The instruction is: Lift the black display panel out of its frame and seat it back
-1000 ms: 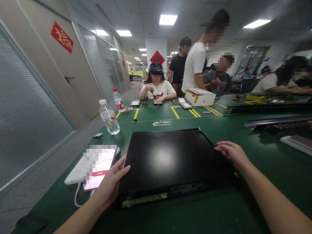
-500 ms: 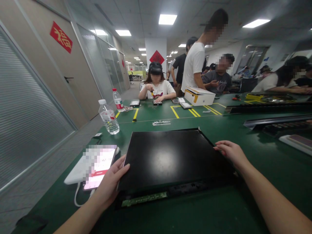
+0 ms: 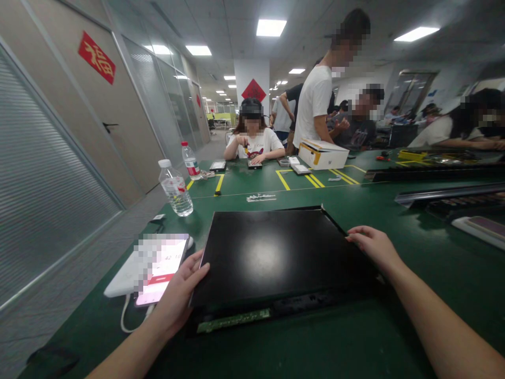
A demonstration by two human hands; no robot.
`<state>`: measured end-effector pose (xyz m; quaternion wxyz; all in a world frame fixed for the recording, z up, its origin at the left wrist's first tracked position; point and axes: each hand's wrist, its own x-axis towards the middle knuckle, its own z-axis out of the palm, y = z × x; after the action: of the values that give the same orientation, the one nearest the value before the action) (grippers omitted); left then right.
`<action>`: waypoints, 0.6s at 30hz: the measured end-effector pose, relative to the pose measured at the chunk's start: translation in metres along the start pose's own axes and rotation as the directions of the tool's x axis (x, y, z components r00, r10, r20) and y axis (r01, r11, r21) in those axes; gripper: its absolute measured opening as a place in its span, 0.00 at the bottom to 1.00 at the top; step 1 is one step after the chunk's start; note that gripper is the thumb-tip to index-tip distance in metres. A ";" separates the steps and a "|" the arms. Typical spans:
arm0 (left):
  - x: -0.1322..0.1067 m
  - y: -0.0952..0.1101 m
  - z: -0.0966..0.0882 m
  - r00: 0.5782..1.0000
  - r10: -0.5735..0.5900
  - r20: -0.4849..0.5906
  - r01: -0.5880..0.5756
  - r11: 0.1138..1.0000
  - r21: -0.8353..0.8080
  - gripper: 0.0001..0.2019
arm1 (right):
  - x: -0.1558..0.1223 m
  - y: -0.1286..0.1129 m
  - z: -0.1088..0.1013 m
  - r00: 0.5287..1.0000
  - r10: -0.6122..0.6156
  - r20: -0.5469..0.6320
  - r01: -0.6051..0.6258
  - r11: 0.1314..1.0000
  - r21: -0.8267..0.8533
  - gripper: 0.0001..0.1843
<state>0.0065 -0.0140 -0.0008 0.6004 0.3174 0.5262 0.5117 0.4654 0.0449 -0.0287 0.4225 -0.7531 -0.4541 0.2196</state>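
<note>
A black LCD screen panel (image 3: 272, 252) lies face up before me, its surface reflecting a ceiling light. Along its near edge runs a green circuit board strip (image 3: 234, 321). My left hand (image 3: 179, 292) is closed round the panel's left edge, thumb on top and fingers partly hidden below. At the opposite side, my right hand (image 3: 373, 246) pinches the right edge between thumb and fingers; a dark rim or film shows there, too dim to tell apart.
Left of the panel are a phone (image 3: 161, 273) with a cable and a white device (image 3: 126, 268). Two water bottles (image 3: 177, 192) stand beyond. Scraps (image 3: 261, 198) lie past the panel; dark metal strips (image 3: 445, 195) are at right. A co-worker (image 3: 254, 139) sits opposite, near a white box (image 3: 324, 155).
My hands and the panel look the same as before. In the background, people standing and seated have shifted a little.
</note>
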 end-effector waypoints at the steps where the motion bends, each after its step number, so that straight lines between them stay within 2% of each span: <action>1: 0.000 0.000 0.000 1.000 -0.002 -0.005 0.002 1.000 0.003 0.35 | 0.000 0.000 0.000 1.000 0.003 0.002 -0.003 1.000 0.008 0.11; 6: 0.001 0.001 0.000 1.000 -0.011 0.026 0.011 1.000 0.006 0.35 | 0.002 0.004 0.001 1.000 0.014 0.022 -0.015 0.999 0.051 0.12; 13: -0.003 0.003 0.002 1.000 -0.029 0.005 0.029 0.999 -0.016 0.36 | 0.002 0.006 0.003 1.000 -0.007 0.020 0.007 1.000 0.003 0.12; 18: -0.003 0.004 0.003 0.999 -0.035 0.004 0.036 0.999 -0.023 0.38 | -0.001 0.002 0.003 0.999 -0.033 0.010 0.034 0.995 -0.092 0.12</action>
<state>0.0081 -0.0156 0.0048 0.6139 0.3021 0.5248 0.5063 0.4641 0.0449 -0.0322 0.3892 -0.7630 -0.4782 0.1945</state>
